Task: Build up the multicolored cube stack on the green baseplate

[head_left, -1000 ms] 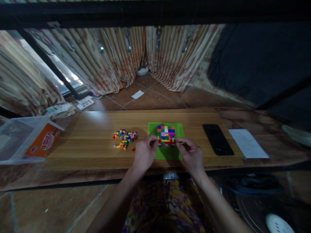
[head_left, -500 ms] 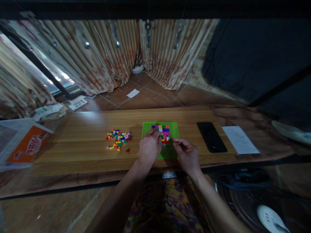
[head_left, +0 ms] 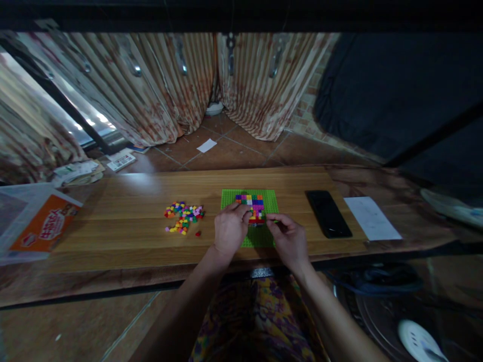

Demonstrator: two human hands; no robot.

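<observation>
A green studded baseplate (head_left: 264,239) lies on the wooden table, bearing a block of small coloured toy bricks (head_left: 257,202) in purple, orange, yellow, white, pink and red. My left hand (head_left: 230,227) rests over the left part of that block, fingers bent together at its lower left and covering some bricks. Whatever is between those fingertips is hidden. At the block's right side is my right hand (head_left: 291,240), thumb and index finger pinched close to the red bricks at the lower edge. Anything in that pinch is too small to make out.
Loose coloured bricks (head_left: 184,216) form a pile left of the plate, with a single red brick (head_left: 198,234) apart. A black phone (head_left: 328,213) and a white paper sheet (head_left: 372,218) lie to the right. A clear plastic box (head_left: 22,201) with an orange label stands far left.
Both hands have shifted very slightly; the right hand's fingertips sit a little closer to the brick block. The bricks and the plate look the same.
</observation>
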